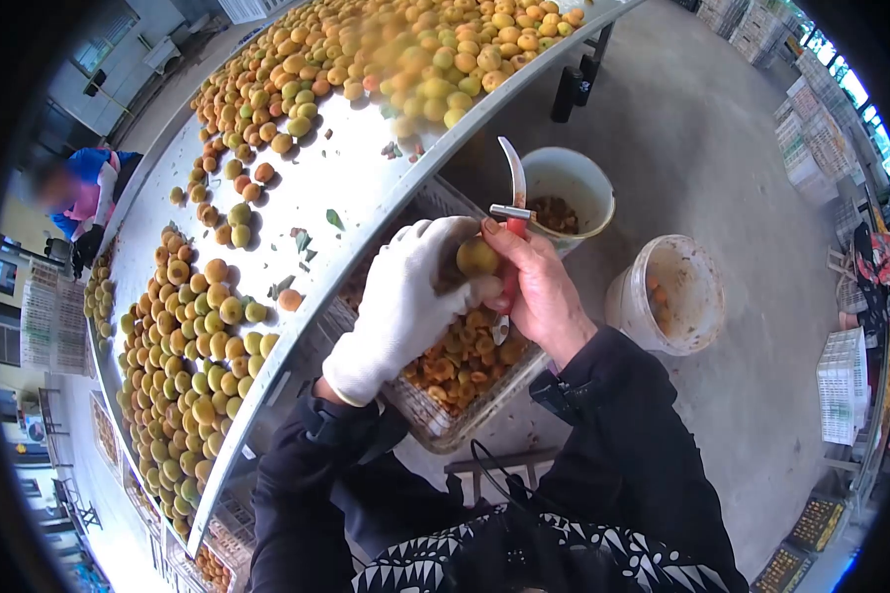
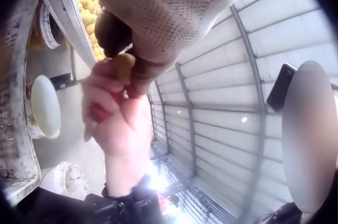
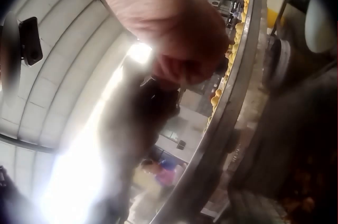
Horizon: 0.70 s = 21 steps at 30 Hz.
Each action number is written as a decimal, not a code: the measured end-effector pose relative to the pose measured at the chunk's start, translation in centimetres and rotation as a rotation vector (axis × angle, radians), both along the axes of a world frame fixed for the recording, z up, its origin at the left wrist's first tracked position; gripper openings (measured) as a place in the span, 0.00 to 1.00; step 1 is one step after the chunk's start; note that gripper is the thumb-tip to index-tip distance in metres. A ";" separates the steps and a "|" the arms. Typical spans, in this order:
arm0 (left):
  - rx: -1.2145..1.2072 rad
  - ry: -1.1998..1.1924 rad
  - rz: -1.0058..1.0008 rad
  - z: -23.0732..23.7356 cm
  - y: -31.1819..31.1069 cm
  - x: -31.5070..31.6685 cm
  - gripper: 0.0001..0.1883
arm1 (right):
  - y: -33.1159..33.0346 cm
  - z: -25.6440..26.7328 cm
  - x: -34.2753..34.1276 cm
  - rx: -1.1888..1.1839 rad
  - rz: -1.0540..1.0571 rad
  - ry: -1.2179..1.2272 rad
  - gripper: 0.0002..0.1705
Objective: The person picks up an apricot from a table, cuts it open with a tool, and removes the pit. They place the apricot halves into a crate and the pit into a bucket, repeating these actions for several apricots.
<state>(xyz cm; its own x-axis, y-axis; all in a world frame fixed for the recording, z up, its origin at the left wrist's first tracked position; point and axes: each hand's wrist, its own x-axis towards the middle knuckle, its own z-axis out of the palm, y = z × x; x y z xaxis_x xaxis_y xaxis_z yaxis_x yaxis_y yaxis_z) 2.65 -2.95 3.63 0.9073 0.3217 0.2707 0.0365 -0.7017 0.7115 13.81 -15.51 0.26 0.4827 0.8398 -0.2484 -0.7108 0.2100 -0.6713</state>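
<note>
In the head view my left hand [image 1: 400,296], in a white knit glove, holds a round yellow-green fruit [image 1: 478,257] between fingers and thumb. My bare right hand [image 1: 547,292] is wrapped around the red handle [image 1: 510,282] of a cutting tool. Its curved pale blade [image 1: 513,170] points up and away, with a metal crosspiece [image 1: 512,211] at the blade's base. Both hands meet at the fruit, the right thumb by its top. Seen from the left wrist, the fruit [image 2: 124,67] lies between both hands' fingers. The right wrist view is dark and blurred around the fingers.
Below the hands, a crate [image 1: 435,435] holds cut orange-brown fruit pieces. A metal-edged table [image 1: 336,267] heaped with whole fruit stands to the left and ahead. Two white buckets [image 1: 611,203] [image 1: 628,306] stand on the right. Another person [image 1: 89,193] is at the table's far left.
</note>
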 end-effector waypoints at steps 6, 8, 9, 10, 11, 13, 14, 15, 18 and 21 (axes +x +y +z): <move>-0.453 -0.078 -0.124 -0.7 1.0 -3.2 0.31 | 0.9 0.7 -1.4 -0.048 0.089 -0.111 0.22; -0.524 -0.070 -0.088 -0.9 0.8 -3.7 0.31 | 1.2 0.9 -1.7 -0.097 0.120 -0.136 0.24; -0.584 -0.064 -0.079 -1.5 1.0 -3.9 0.32 | 1.3 0.7 -1.8 -0.102 0.122 -0.133 0.24; -0.643 -0.061 -0.070 -2.0 1.1 -4.0 0.32 | 1.4 0.4 -1.8 -0.123 0.164 -0.155 0.25; -0.646 -0.062 -0.066 -2.2 1.3 -4.2 0.32 | 1.6 0.3 -1.8 -0.145 0.207 -0.179 0.27; -0.643 -0.021 -0.058 -2.7 1.4 -4.5 0.32 | 1.8 0.1 -2.0 -0.166 0.222 -0.173 0.27; -0.648 -0.025 -0.053 -2.7 1.4 -4.7 0.32 | 1.8 0.0 -2.2 -0.184 0.232 -0.169 0.28; -0.706 -0.023 -0.006 -2.5 1.4 -4.7 0.32 | 1.8 0.1 -2.2 -0.188 0.239 -0.172 0.28; -0.854 -0.082 0.104 -2.4 1.5 -4.9 0.29 | 1.7 0.1 -2.1 -0.178 0.253 -0.109 0.27; -0.817 -0.238 0.227 -2.4 2.2 -5.3 0.30 | 1.2 -0.3 -2.9 -0.245 0.066 -0.627 0.20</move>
<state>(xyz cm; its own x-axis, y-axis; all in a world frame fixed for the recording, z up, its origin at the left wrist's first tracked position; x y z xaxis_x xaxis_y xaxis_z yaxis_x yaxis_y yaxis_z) -2.63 -0.74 1.19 0.7466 0.6633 0.0504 -0.0994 0.0362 0.9944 10.87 -14.36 -0.07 0.5473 0.8276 -0.1249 -0.1778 -0.0308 -0.9836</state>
